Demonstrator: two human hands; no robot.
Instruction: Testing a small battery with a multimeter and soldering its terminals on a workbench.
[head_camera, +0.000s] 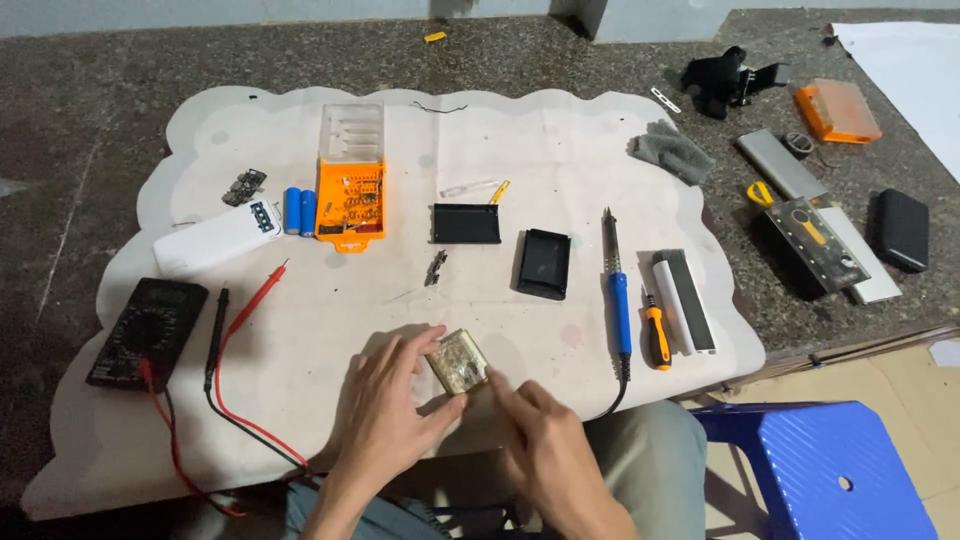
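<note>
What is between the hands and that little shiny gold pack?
Nothing visible. The left hand already grips the gold pack by its edges, and the right hand touches its near corner with a fingertip.

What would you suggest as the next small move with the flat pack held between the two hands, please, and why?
Probably press the right hand forefinger along the near edge of the flat pack while the left hand steadies it. The left grip pinches the pack, tilted, above the mat, and the right fingertip sits at its lower corner; no tool is in either hand.
</note>
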